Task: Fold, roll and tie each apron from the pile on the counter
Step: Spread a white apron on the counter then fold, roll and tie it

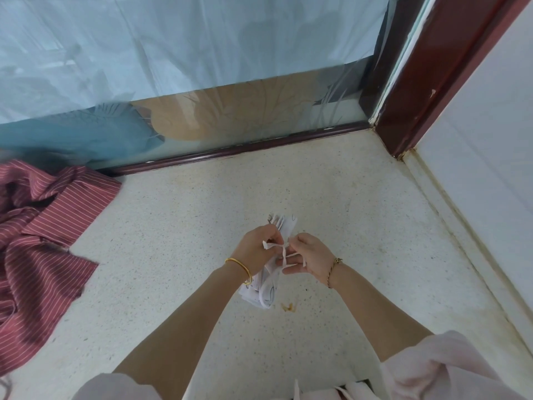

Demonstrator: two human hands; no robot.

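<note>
A white rolled apron (266,287) with a faint print lies on the speckled counter (178,226), its far end (284,223) sticking out beyond my hands. My left hand (253,249) pinches one end of the white tie strap (274,246). My right hand (307,256) pinches the other strap end, and the strap crosses between them above the roll. More strap loops round the roll under my right fingers. A crumpled dark-red striped apron (43,232) lies at the left edge of the counter.
A glass panel (202,67) with a dark red frame rail (245,148) closes the back of the counter. A dark red post (427,82) and a white wall (490,168) bound the right side. A small yellowish scrap (287,306) lies near the roll.
</note>
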